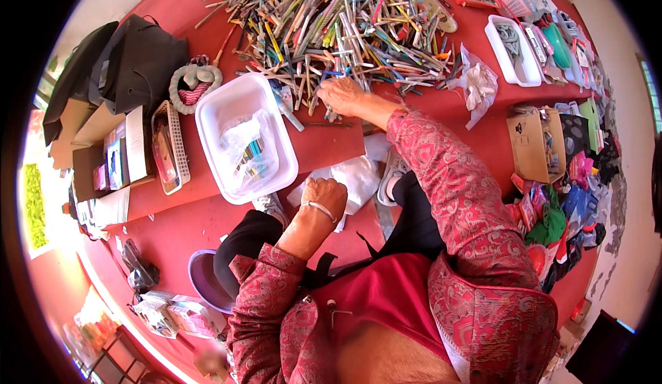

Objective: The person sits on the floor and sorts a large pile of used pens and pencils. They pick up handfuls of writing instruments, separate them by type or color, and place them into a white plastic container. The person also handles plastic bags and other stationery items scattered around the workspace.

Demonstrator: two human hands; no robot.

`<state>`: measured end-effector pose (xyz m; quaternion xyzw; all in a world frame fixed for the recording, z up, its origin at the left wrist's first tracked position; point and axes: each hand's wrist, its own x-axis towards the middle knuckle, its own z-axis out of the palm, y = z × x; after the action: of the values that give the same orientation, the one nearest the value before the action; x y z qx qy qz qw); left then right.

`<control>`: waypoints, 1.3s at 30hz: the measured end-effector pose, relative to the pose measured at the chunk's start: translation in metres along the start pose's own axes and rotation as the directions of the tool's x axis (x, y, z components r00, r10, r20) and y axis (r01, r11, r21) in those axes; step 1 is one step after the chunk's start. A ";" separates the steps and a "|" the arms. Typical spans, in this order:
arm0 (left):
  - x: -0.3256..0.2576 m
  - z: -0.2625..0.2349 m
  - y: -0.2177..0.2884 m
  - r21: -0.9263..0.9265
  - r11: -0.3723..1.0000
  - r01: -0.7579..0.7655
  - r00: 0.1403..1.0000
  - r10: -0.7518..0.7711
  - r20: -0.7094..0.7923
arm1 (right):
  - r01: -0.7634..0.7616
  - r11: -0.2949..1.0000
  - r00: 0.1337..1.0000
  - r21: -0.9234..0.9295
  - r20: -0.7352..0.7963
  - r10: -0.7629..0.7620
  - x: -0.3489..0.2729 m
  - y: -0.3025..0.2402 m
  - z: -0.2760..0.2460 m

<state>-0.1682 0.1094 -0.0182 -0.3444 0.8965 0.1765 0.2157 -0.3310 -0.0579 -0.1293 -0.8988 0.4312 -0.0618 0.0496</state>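
Note:
A large heap of pens and pencils (345, 22) in many colours covers the far part of the red table. My right hand (343, 97) is at the near edge of this heap, its fingers curled down among the pens; what they pinch, if anything, is hidden. Closer to me, my left hand (324, 199) is closed in a fist above my lap, and its palm side is out of sight. Between the heap and my left hand stands a white plastic tub (208, 118), with a clear plastic bag (252, 151) of small pen-like pieces lying inside.
A dark bag (141, 63), a cardboard box (86, 167) and a narrow basket (181, 153) stand to the left. On the right are a white tray (520, 74), a crumpled plastic bag (478, 84) and a brown carton (527, 151). A purple basin (201, 280) sits beside my left leg.

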 end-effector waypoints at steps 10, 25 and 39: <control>0.004 -0.003 0.003 0.010 1.000 -0.002 1.000 0.002 0.002 | 0.025 0.889 1.000 -0.458 0.017 -0.019 0.010 0.010 0.015; -0.005 0.004 -0.002 -0.002 0.999 0.044 0.999 -0.044 -0.031 | -0.355 0.898 0.921 0.261 -0.067 0.383 0.015 0.041 -0.045; -0.003 0.000 -0.002 -0.014 0.999 0.040 0.999 -0.040 0.009 | 0.078 -0.386 0.545 0.919 0.285 0.789 -0.022 0.131 -0.067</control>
<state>-0.1646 0.1097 -0.0171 -0.3632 0.8871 0.1802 0.2206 -0.4562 -0.1247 -0.0837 -0.2057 0.5107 -0.5930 0.5876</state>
